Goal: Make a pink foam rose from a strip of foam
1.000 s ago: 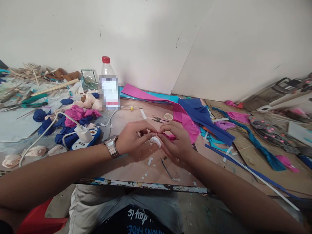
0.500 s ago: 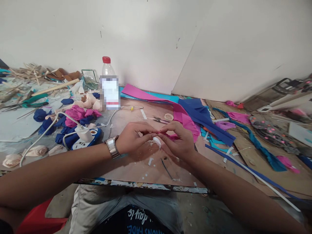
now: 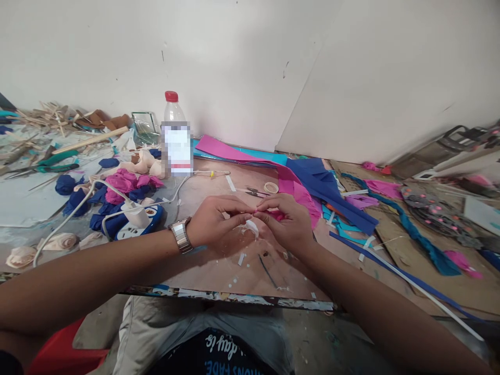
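Observation:
Over the middle of the table, my left hand and my right hand meet fingertip to fingertip. Between them is the gathered end of a magenta crepe paper strip, and both hands pinch it. From the right hand the strip widens and runs back toward the wall. Fingers cover most of the pinched end. Just beyond the hands lie small dark scissors and a pale tape ring. A white scrap is below the fingertips.
A bottle with a red cap stands at the back. On the left are a power strip with a white cable, rolled paper flowers and green-handled pliers. Blue paper and cardboard lie on the right.
Both hands stay pinched together in nearly the same place. The fingertips have shifted very slightly on the magenta paper.

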`<state>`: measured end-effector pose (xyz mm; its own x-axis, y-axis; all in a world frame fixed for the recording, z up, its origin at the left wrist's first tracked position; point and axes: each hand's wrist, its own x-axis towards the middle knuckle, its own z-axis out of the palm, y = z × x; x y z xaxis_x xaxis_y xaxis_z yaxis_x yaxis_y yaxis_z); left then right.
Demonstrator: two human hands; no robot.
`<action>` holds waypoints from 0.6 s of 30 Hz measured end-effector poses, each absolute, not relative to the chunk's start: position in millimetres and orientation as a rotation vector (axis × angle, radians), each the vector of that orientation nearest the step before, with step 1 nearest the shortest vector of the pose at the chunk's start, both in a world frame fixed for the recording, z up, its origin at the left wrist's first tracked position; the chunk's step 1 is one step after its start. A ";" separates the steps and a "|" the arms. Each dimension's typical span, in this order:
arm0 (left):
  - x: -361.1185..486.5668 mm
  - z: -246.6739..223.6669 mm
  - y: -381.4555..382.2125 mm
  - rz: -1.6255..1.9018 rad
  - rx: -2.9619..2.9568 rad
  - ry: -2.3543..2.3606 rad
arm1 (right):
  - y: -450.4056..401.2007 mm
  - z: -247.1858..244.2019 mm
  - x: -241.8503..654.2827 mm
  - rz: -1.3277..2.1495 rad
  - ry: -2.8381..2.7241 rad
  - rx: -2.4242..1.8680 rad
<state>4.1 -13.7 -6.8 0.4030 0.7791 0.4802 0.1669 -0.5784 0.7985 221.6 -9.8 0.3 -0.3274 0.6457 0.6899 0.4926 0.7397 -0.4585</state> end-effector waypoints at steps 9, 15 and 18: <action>3.4 -11.5 -10.8 1.120 2.000 0.819 | -11.8 -1.1 219.8 0.205 -2.063 -0.777; 3.8 -12.3 -10.7 1.096 2.013 0.799 | -13.0 -2.1 218.6 0.201 -2.048 -0.840; 3.8 -11.1 -11.1 1.088 2.008 0.798 | -12.0 -3.5 219.3 0.202 -2.034 -0.840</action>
